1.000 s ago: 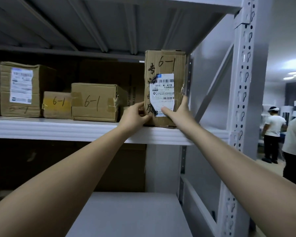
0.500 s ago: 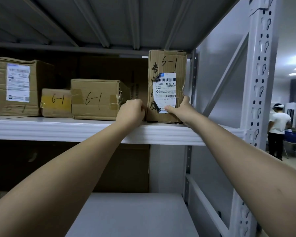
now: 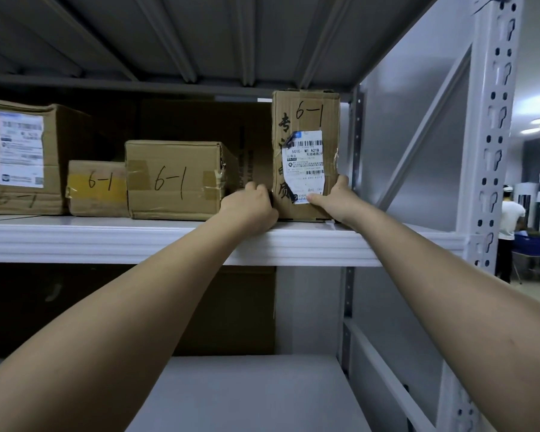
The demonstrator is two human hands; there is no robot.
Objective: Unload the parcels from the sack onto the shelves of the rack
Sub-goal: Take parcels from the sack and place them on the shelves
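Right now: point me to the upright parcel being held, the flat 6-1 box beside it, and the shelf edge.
upright parcel (image 3: 306, 120): head view, upper front face by the handwritten 6-1.
flat 6-1 box (image 3: 169, 182): head view, front face on the marking.
shelf edge (image 3: 106, 241): head view, white front lip.

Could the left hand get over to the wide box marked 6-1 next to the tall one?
Probably yes. The left hand is beside the tall box, and the wide box sits just to its left on the same shelf, front face open, with nothing between them.

Creased cardboard parcel, painted-metal shelf
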